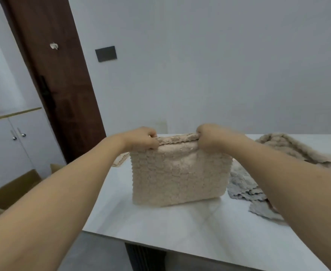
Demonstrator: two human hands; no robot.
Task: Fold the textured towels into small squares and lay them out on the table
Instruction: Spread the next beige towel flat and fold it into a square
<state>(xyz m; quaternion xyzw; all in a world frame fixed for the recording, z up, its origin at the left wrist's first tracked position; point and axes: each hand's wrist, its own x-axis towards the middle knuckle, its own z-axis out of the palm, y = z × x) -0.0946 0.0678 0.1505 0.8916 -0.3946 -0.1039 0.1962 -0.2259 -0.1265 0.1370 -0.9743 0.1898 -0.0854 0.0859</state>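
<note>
Hands, left (143,139) and right (211,137), grip one folded, bumpy beige fleece towel (178,177) above the white table (180,227), two loose grey towels (245,186) to its right.

Lighting even and soft; picture quality moderate, with wide-angle distortion.

Diffuse, cool light fills the room, source not seen; the wall (219,65) grades from pale to grey with no hard edges. The white table (180,227) carries a mild sheen and a faint, soft shadow under the beige towel (178,177). No harsh glare noted. The door frame (49,75) leans markedly and the forearms swell toward the lower corners, typical of lens stretch. Overall detail is slightly soft; the right hand (213,137) shows light motion blur, and towel texture smears somewhat.
</note>
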